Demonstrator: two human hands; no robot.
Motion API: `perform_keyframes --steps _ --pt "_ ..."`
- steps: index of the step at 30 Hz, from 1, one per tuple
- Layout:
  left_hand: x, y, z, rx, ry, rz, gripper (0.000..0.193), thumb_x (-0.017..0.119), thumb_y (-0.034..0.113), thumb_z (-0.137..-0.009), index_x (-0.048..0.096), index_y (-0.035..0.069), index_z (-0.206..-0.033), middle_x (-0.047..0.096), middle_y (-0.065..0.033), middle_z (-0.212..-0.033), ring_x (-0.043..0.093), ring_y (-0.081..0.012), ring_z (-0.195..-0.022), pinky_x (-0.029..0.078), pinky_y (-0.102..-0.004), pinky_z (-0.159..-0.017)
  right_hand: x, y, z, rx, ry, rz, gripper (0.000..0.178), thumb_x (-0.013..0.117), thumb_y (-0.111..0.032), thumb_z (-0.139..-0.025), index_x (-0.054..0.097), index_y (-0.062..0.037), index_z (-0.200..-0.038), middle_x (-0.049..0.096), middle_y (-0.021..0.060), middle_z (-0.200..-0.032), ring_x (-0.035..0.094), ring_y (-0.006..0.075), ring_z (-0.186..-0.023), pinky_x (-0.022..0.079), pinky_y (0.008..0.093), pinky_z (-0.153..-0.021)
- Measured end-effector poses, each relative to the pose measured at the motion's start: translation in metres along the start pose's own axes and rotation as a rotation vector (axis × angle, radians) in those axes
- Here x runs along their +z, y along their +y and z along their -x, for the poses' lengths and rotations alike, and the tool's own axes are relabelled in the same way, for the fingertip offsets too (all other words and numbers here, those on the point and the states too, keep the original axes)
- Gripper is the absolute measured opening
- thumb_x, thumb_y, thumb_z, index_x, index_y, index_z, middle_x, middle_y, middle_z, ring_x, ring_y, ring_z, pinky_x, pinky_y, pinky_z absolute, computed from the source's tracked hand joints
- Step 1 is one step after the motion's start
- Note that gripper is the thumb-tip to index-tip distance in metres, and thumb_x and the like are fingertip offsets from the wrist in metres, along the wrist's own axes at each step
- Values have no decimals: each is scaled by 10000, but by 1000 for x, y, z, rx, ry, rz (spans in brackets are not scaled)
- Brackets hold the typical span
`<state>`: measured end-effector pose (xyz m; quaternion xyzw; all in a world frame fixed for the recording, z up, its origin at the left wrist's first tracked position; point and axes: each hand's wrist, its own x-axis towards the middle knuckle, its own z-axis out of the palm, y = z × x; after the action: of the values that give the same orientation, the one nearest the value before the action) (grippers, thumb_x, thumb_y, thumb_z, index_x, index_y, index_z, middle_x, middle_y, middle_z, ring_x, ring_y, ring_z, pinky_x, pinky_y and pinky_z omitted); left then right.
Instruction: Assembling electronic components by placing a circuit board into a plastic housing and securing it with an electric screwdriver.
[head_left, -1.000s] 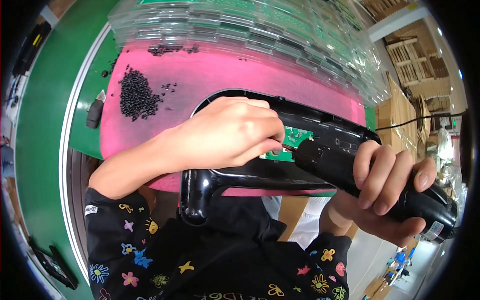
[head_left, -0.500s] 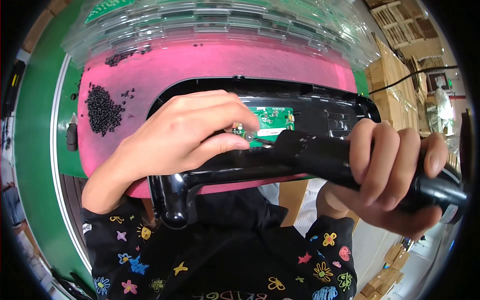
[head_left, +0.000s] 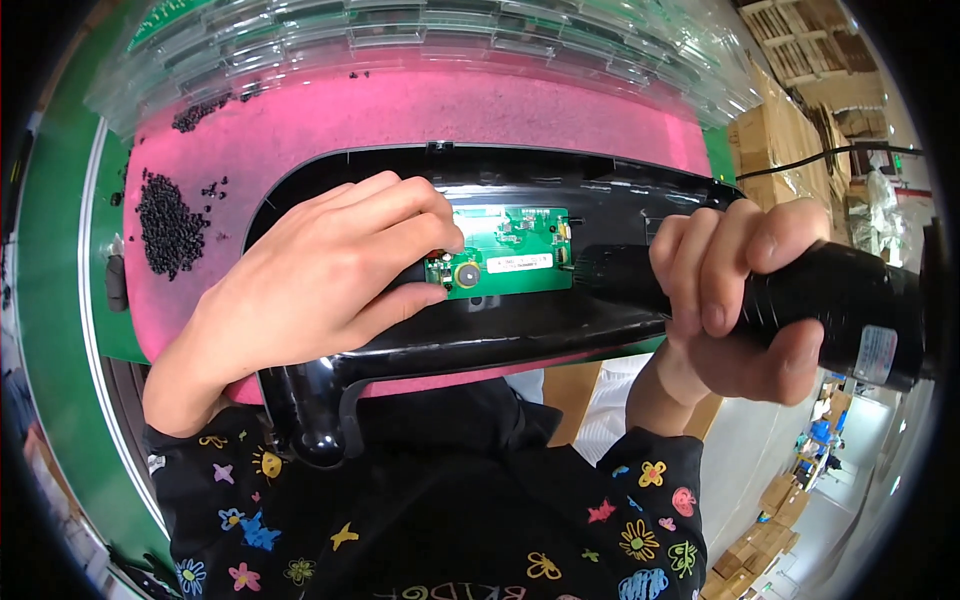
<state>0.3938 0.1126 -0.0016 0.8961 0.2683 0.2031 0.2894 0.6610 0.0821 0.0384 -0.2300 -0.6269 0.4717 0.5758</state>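
Broadly, a green bench (head_left: 118, 335) ran down the left of the frame, and a pink mat (head_left: 420, 105) covered its middle. Stacked clear plastic trays (head_left: 430, 45) spanned the top of the frame. A long black casing (head_left: 520, 325) lay open side up across the centre, partly on the mat, its handle-like end pointing to the lower left.

At the right of the frame, the right hand (head_left: 725, 268) was wrapped round a thick black cylindrical tool (head_left: 860, 285), the fingers over the top and the thumb along the underside. The tool's narrow end pointed left. The left hand (head_left: 335, 255), left of centre, had its fingers curled, with the thumb and forefinger parted at the left end of the green circuit board (head_left: 515, 240).

That board sat inside the casing at the centre of the frame. The tool's tip was at its right edge; contact could not be told. A heap of small black pieces (head_left: 172, 228) lay on the mat at left. Smallest was a round component (head_left: 467, 274) on the board, near the left thumb.
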Motion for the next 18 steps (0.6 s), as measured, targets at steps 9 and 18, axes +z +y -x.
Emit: perform_keyframes --steps 9,18 --pt "1 -3 0 16 8 -14 358 769 39 -713 607 32 -1033 581 -83 -1053 598 -287 -943 507 -382 -801 -6 8 -8 25 -98 -98 503 675 -494 -845 497 -69 -1045 502 -34 -654 429 77 -488 348 252 -534" --pt "-8 -6 3 106 231 -36 214 725 54 -777 654 25 -976 614 -79 -1011 585 -299 -957 493 -396 -816 -2 6 -3 93 80 -90 529 729 -457 -818 483 -61 -1067 512 -14 -653 480 120 -508 383 283 -518"
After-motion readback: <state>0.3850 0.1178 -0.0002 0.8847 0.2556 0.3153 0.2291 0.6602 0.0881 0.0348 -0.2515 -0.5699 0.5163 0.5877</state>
